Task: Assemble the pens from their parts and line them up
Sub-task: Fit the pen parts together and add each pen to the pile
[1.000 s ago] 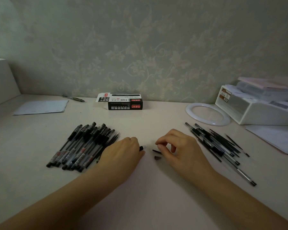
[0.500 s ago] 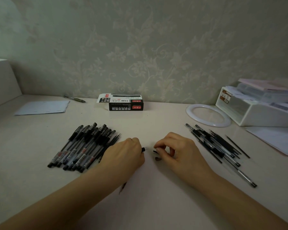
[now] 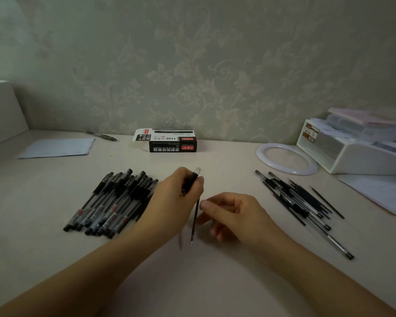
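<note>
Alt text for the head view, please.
Left hand grips a black pen barrel with a thin refill hanging out; right hand hovers beside it. Row of assembled black pens left, loose pen parts right.
</note>
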The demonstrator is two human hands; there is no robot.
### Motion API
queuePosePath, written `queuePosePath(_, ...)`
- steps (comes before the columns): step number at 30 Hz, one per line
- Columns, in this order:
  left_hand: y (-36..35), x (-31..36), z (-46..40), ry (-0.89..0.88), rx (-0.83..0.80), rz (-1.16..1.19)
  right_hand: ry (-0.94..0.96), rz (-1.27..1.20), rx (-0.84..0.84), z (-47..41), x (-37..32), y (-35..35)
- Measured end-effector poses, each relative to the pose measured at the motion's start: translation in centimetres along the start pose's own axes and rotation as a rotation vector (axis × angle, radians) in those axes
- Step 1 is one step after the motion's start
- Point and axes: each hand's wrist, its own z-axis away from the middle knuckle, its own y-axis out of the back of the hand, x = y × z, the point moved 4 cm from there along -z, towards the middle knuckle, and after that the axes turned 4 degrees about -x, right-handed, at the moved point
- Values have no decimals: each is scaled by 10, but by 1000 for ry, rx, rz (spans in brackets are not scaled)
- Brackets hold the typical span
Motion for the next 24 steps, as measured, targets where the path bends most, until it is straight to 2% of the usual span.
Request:
queuePosePath(3,-4,-1,2,19,25,122,-20,-26,-76,0,0,-7)
queuePosePath(7,-3,-7,3,96,61,201,2,-21,-42,0,-2,-1)
queuePosePath(12,3,-16,2,205,37,263,184,-124,-31,0,-9,8)
queuePosePath(15,2,-15,1,173,18,225,280,-93,-65,2,-12,2)
queuePosePath(18,1,-10,3,26,-53,81,369,-25,134,2,-16,10)
queuePosePath(21,-2,-9,7,-171,-140,-254,408,-108,376,3,-16,33)
queuePosePath(24,-3,-8,8,-219,-130,-285,342,-292,428,0,-9,44)
